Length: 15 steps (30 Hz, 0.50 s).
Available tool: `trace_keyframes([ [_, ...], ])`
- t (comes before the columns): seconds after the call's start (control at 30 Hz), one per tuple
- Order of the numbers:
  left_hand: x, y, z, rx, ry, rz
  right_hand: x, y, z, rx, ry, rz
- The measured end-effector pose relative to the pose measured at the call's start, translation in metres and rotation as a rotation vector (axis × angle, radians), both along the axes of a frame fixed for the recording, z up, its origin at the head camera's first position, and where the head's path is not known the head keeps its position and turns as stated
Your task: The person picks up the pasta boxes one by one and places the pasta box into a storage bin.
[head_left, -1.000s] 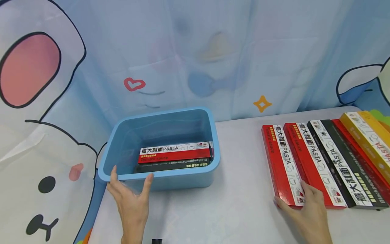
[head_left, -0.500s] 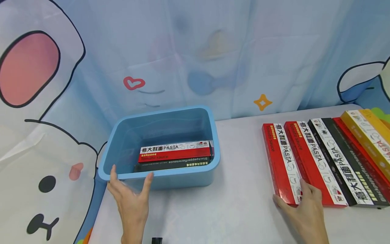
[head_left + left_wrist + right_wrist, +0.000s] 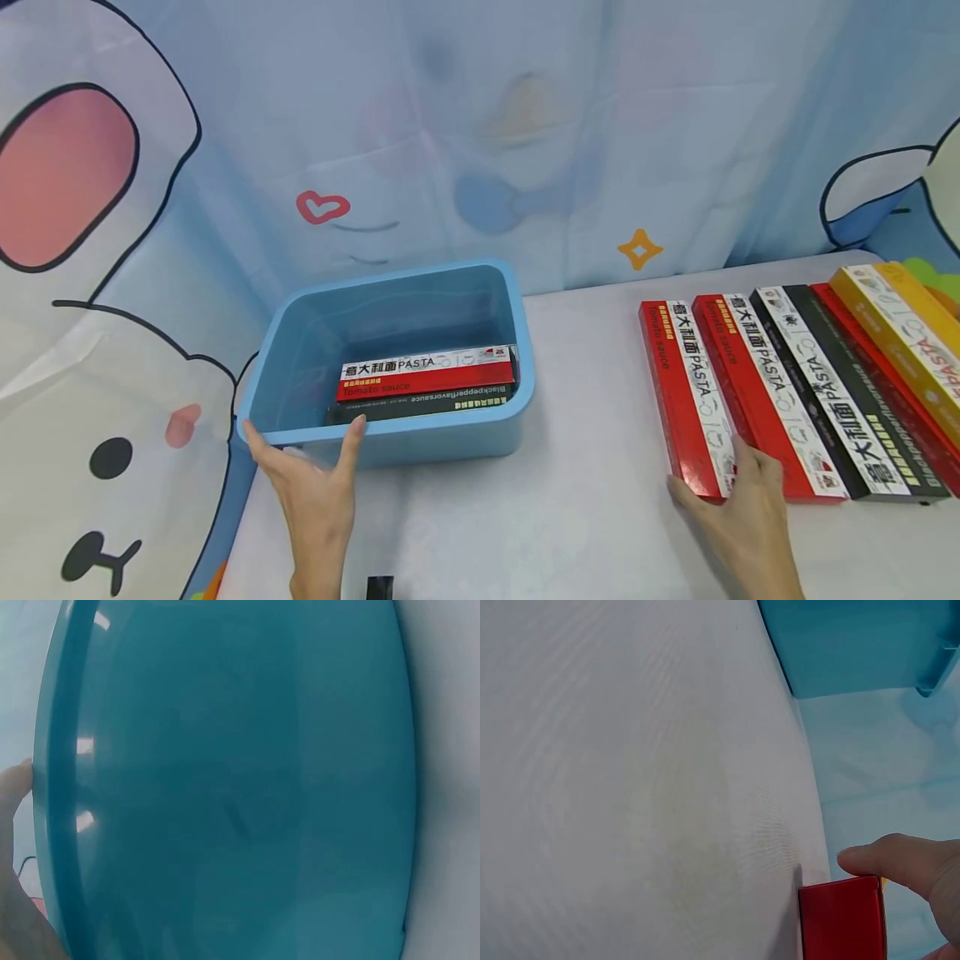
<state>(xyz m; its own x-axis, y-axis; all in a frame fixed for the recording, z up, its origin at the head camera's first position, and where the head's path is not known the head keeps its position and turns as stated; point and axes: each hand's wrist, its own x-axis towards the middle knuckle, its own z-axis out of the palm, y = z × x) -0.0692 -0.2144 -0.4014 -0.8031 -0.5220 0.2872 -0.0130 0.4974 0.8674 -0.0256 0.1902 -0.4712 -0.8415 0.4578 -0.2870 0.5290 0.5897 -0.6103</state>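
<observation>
My left hand [image 3: 317, 508] touches the front rim of the blue bin [image 3: 450, 442], thumb and a finger spread along it. In the left wrist view the bin's wall [image 3: 240, 780] fills most of the picture. Inside the bin a red-and-white pasta box [image 3: 427, 379] lies beside a black one [image 3: 427, 406]. My right hand [image 3: 742, 517] grips the near end of the leftmost red pasta box [image 3: 678, 400], thumb on its left side, fingers on its right. In the right wrist view the thumb [image 3: 892, 859] lies along the red box's end [image 3: 844, 919].
Right of the held box lie another red box [image 3: 757, 392], a black-and-white box [image 3: 840, 400], a further red box and a yellow box [image 3: 892, 333]. A patterned curtain [image 3: 480, 125] hangs behind the table [image 3: 570, 517]. A small black object [image 3: 379, 587] is at the near edge.
My left hand's finger has shifted left along the rim, spreading wider from the thumb. The right hand stays at the red box's near end. The whole view has shifted slightly.
</observation>
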Motion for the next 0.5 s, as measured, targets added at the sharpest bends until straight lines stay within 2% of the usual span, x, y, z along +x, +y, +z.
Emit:
trace_keyframes([
  [0.17,0.0,-0.0001,-0.0013,0.026,0.009,0.004,-0.0013,-0.0008,-0.0023,-0.013,0.009,-0.017],
  [0.5,0.0006,0.0,-0.0032,0.004,0.019,-0.002,0.0008,-0.0039,-0.0045,-0.001,0.167,-0.064],
])
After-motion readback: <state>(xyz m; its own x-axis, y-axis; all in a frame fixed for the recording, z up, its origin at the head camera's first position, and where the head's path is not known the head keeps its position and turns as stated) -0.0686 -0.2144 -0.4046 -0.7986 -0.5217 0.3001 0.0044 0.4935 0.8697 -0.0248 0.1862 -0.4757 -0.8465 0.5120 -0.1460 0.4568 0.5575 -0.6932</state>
